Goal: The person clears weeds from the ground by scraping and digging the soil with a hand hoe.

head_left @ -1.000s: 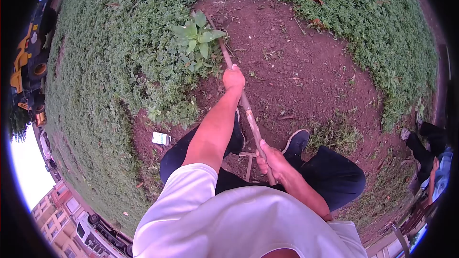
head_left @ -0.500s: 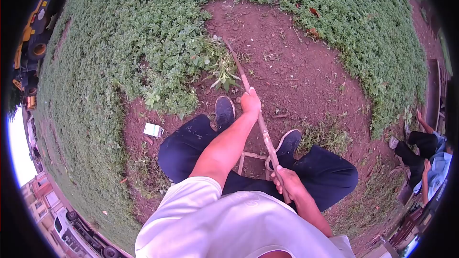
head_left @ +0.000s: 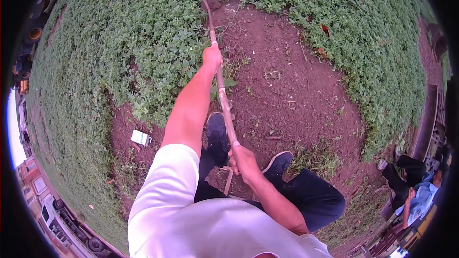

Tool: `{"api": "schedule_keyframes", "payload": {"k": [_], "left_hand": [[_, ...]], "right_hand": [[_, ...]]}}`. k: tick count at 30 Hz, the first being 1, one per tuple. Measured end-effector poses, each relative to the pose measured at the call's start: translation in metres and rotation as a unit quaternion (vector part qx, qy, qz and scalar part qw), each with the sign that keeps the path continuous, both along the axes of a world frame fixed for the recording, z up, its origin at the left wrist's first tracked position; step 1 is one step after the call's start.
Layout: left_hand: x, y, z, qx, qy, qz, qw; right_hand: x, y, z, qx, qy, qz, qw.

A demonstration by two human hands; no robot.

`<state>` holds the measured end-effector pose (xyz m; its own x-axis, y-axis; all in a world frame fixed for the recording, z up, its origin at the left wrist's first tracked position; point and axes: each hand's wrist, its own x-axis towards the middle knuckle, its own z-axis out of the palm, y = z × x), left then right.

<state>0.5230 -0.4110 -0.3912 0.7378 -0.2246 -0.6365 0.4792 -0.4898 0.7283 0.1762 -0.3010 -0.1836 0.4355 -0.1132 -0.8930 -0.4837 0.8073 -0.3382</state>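
A long wooden handle (head_left: 225,110) runs from near my lap up to a hoe-like head (head_left: 211,4) at the edge of the green plants. My left hand (head_left: 212,57) is wrapped round its upper part, arm stretched forward. Lower down, close to my knees, my right hand (head_left: 243,160) grips the same handle. Bare reddish soil (head_left: 287,91) lies to the right of the handle, and low leafy plants (head_left: 143,57) border it on the left. A few uprooted stems lie beside the handle.
A white box (head_left: 141,137) lies on the soil at left. Pulled weeds (head_left: 318,160) are by my right shoe (head_left: 278,163). A wooden stool leg (head_left: 229,181) shows between my legs. Another person (head_left: 416,200) sits at the far right. Vehicles stand at left.
After being drawn back toward me, the handle has swung forward and left, its head now at the upper edge of the soil. The leafy weed seen earlier no longer stands upright beside the handle.
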Motion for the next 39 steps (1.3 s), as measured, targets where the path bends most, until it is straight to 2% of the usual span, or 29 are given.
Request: {"api": "schedule_keyframes", "payload": {"k": [2,3,5,9,11,14,18,22,25,27,28,29,30,32,33,35,36,39], "left_hand": [[-0.003,0.011,-0.05,0.141,-0.13,-0.106,0.976],[-0.017,0.018,-0.051,0.145,-0.124,-0.104,0.976],[-0.052,0.036,-0.035,0.21,-0.193,-0.109,0.952],[-0.106,0.065,-0.029,0.231,-0.205,-0.103,0.945],[-0.123,0.071,-0.018,0.221,-0.14,-0.076,0.962],[-0.144,0.072,0.034,0.23,-0.081,-0.061,0.968],[-0.216,0.105,0.027,0.276,-0.091,-0.082,0.953],[-0.24,0.111,0.061,0.24,-0.073,-0.063,0.966],[-0.29,0.125,0.061,0.233,-0.038,-0.06,0.97],[-0.325,0.142,0.064,0.22,-0.003,-0.065,0.973],[-0.338,0.143,0.064,0.205,0.0,-0.052,0.977],[-0.353,0.143,0.072,0.215,-0.036,-0.056,0.974],[-0.371,0.146,0.06,0.21,-0.034,-0.042,0.976],[-0.389,0.146,0.041,0.155,0.032,-0.007,0.987],[-0.386,0.142,0.045,0.15,0.035,-0.005,0.988],[-0.363,0.14,0.062,0.097,0.076,0.019,0.992],[-0.34,0.135,0.072,0.095,0.074,0.027,0.992],[-0.267,0.115,0.093,-0.013,0.07,0.068,0.995]], "right_hand": [[-0.004,0.012,-0.014,0.043,0.013,-0.007,0.999],[-0.017,0.015,-0.02,0.051,0.028,-0.007,0.998],[-0.045,0.016,-0.022,0.067,0.051,-0.01,0.996],[-0.093,0.022,0.008,0.094,0.101,0.029,0.99],[-0.104,0.024,0.02,0.09,0.098,0.023,0.991],[-0.117,0.016,0.047,0.065,0.082,0.02,0.994],[-0.176,0.039,0.087,0.05,0.125,0.079,0.988],[-0.192,0.033,0.119,0.038,0.103,0.072,0.991],[-0.243,0.055,0.141,-0.029,0.193,0.153,0.969],[-0.273,0.079,0.161,-0.059,0.215,0.164,0.961],[-0.275,0.073,0.163,-0.099,0.228,0.18,0.952],[-0.269,0.071,0.187,-0.091,0.238,0.168,0.952],[-0.293,0.079,0.186,-0.079,0.239,0.148,0.956],[-0.29,0.082,0.194,-0.105,0.276,0.177,0.939],[-0.29,0.083,0.191,-0.11,0.28,0.179,0.937],[-0.289,0.086,0.173,-0.066,0.246,0.073,0.964],[-0.28,0.084,0.162,-0.069,0.243,0.08,0.964],[-0.233,0.081,0.129,-0.043,0.165,0.022,0.985]]}}
